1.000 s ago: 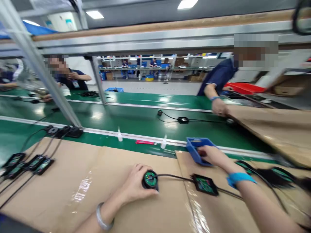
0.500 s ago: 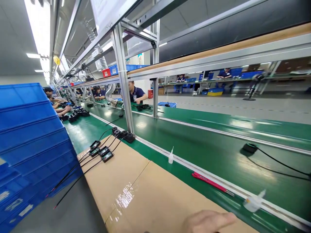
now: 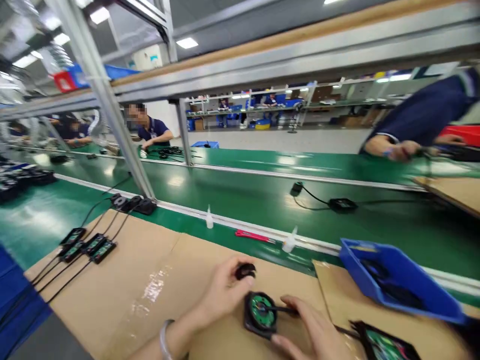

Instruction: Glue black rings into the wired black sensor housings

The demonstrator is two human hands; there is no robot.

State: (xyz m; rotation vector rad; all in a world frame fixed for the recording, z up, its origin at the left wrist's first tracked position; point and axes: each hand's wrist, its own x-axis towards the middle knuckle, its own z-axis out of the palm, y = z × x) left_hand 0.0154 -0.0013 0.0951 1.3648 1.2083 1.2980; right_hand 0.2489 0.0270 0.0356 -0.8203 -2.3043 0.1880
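Note:
Pinched between the fingers and thumb of my left hand [image 3: 225, 290] is a small dark round part [image 3: 245, 271], held just above a black housing. This black housing [image 3: 261, 314] has a round green circuit board inside and a black cable leaving its right side. My right hand [image 3: 318, 332] grips it from the right, thumb at its lower corner and index finger by the cable. Past my right hand, the cable meets an open black box with a green circuit board [image 3: 386, 345], cut off at the bottom edge. Brown cardboard [image 3: 150, 300] lies beneath.
Several cabled circuit boxes [image 3: 90, 245] lie at left. Two white bottles [image 3: 209, 219] and a red knife [image 3: 255, 235] lie along the rail. A blue bin [image 3: 397, 280] with black parts stands right. A metal post [image 3: 112, 110] rises left. A co-worker's arm [image 3: 420, 120] reaches in opposite.
My view has swung right. Both my hands now show, with the dark part and the housing; before, only one blurred hand showed at the bottom. The blue bin has come into view.

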